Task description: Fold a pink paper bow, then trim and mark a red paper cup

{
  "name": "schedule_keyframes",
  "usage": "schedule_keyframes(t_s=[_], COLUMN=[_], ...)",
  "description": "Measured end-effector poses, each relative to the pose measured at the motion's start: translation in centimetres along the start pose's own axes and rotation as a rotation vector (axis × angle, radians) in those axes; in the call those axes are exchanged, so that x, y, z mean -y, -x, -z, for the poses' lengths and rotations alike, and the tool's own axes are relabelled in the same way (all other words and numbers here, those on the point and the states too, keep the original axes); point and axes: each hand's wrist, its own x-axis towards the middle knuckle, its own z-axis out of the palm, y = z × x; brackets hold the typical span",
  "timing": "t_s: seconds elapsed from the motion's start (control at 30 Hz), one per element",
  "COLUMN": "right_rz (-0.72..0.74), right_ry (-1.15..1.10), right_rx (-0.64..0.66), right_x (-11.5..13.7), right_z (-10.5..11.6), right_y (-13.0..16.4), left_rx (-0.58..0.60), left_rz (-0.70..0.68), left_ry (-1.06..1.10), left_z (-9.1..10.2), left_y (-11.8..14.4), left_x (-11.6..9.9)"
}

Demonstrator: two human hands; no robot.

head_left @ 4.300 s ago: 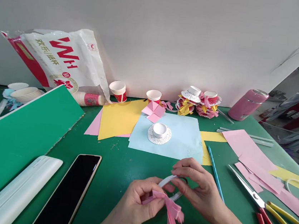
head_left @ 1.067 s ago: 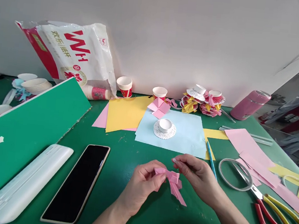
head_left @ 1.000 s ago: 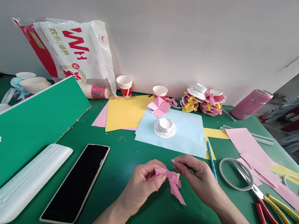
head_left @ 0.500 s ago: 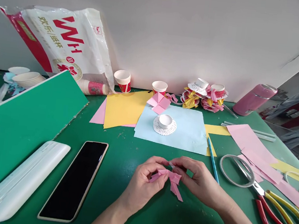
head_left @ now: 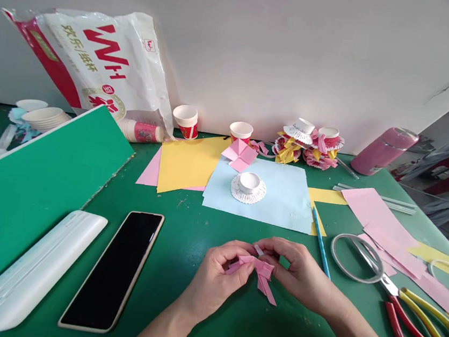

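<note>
The roll (head_left: 359, 279), between both hands in the earliest frame, now lies across the scissors (head_left: 389, 286) on the table (head_left: 181, 261), and the right hand (head_left: 297, 271) is in close beside the left hand (head_left: 215, 281), no longer apart as a second ago. The left grip pinches the pink bow (head_left: 263, 270) above the table; the right grip pinches a small white strip (head_left: 258, 250). Strip and bow thus appear close enough to join, though whether they touch is hidden.
</note>
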Motion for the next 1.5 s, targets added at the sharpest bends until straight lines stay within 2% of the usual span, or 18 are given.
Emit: schedule_keyframes(t_s=[0.17, 0.37, 0.6, 0.7, 0.9, 1.07, 1.27, 1.5], right_rz=[0.019, -0.071, 0.000, -0.024, -0.108, -0.197, -0.180, -0.144], right_ry=[-0.005, -0.078, -0.033, -0.046, -0.160, -0.434, -0.720, -0.690], right_rx=[0.010, 0.042, 0.075, 0.062, -0.076, -0.183, -0.333, -0.446], right_x=[-0.1, -0.4, -0.1, 0.0, -0.2, -0.6, -0.3, -0.5], right_z=[0.0, -0.2, -0.2, -0.3, -0.9, -2.2, -3.7, -3.8], right_y=[-0.1, 0.2, 0.1, 0.1, -0.1, -0.4, -0.9, -1.0], left_rx=[0.015, 0.020, -0.058, -0.090, -0.168, -0.211, -0.197, -0.156], left_rz=[0.000, 0.013, -0.041, -0.049, -0.035, 0.081, 0.120, 0.108], left_ry=[0.044, 0.065, -0.020, -0.040, 0.044, 0.264, 0.400, 0.363], left_z=[0.0, -0.1, -0.2, -0.3, -0.3, -0.5, -0.6, -0.8], left_y=[0.1, 0.0, -0.1, 0.0, 0.1, 0.0, 0.0, 0.1], left_x=[0.0, 0.0, -0.1, -0.1, 0.6, 0.6, 0.1, 0.2])
